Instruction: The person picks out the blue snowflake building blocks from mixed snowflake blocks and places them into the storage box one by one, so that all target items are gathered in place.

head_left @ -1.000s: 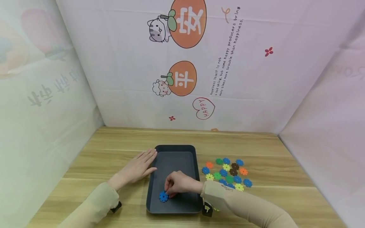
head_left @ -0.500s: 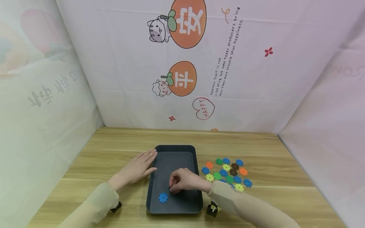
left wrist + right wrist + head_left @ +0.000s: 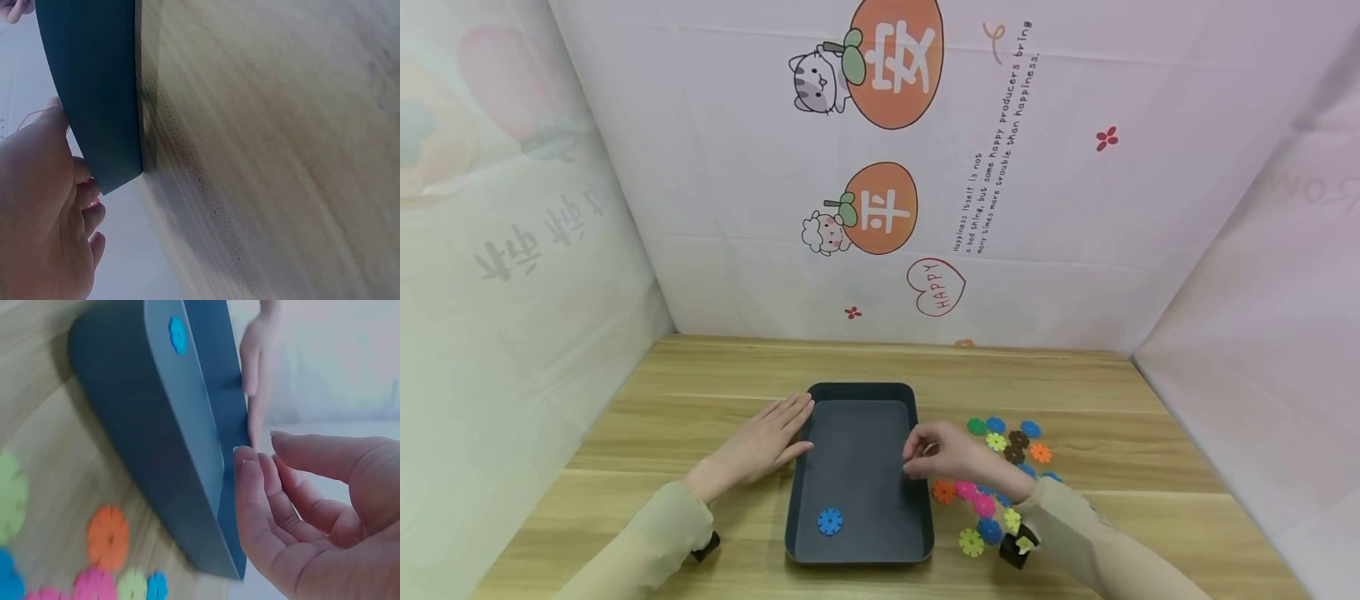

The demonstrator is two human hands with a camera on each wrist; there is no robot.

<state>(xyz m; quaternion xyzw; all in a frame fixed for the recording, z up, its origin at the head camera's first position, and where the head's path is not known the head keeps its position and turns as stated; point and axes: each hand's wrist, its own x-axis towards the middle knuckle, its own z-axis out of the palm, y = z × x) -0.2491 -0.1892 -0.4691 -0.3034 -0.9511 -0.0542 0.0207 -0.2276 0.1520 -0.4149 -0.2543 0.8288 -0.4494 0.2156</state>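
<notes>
One blue notched plastic disc (image 3: 830,522) lies flat near the front left of the dark grey tray (image 3: 857,458). My left hand (image 3: 760,442) rests with straight fingers along the tray's left rim; the left wrist view shows its fingers at the tray's outer wall (image 3: 94,81). Over the tray's right rim is my right hand (image 3: 951,454), fingers loosely bent. In the right wrist view a gap shows between thumb and fingertips (image 3: 248,472), with nothing held there. The blue disc is also in that view, inside the tray.
Several notched discs in green, blue, brown, orange, pink and yellow lie on the wooden table right of the tray, such as an orange disc (image 3: 943,492) and a yellow disc (image 3: 972,542). My right forearm hides some. A printed white cloth (image 3: 737,208) surrounds the table.
My right hand has let go of the blue disc and moved right, from the tray's front left to its right rim. The disc stays in the tray. My left hand has not moved.
</notes>
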